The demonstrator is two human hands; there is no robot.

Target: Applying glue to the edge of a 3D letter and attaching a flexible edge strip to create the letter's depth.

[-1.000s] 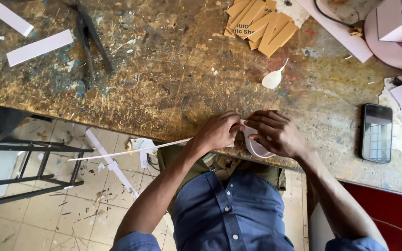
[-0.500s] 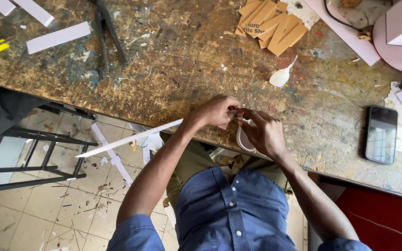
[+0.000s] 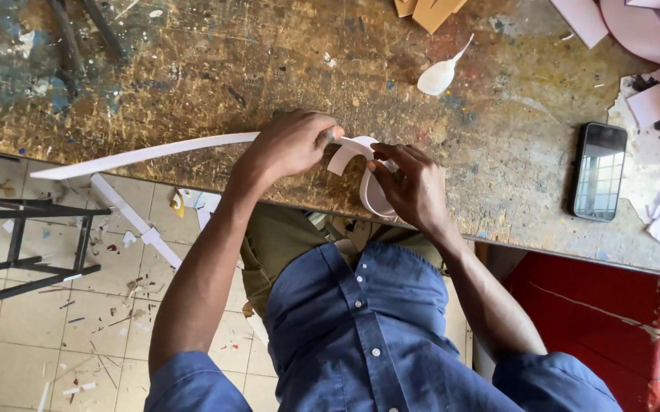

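A long white paper strip point(image 3: 147, 155) runs from the left to my hands at the near edge of the worn wooden workbench point(image 3: 269, 61). My left hand point(image 3: 288, 145) pinches the strip where it starts to curl. My right hand point(image 3: 414, 187) holds the curled end, a white loop point(image 3: 372, 200) that bends down past the bench edge. Both hands meet over the bend in the strip. My blue shirt fills the bottom of the view.
A black phone point(image 3: 598, 171) lies on the bench to the right. A white spoon-shaped paper piece point(image 3: 438, 75) sits above my hands. Brown cardboard pieces point(image 3: 429, 9) and pink and white paper scraps point(image 3: 654, 103) lie at the back right. A black metal stool frame point(image 3: 25, 244) stands on the littered tiled floor.
The view has come closer to the bench. The strip's long tail has swung up, from hanging over the floor to lying along the bench edge. Both hands keep hold of the curl.
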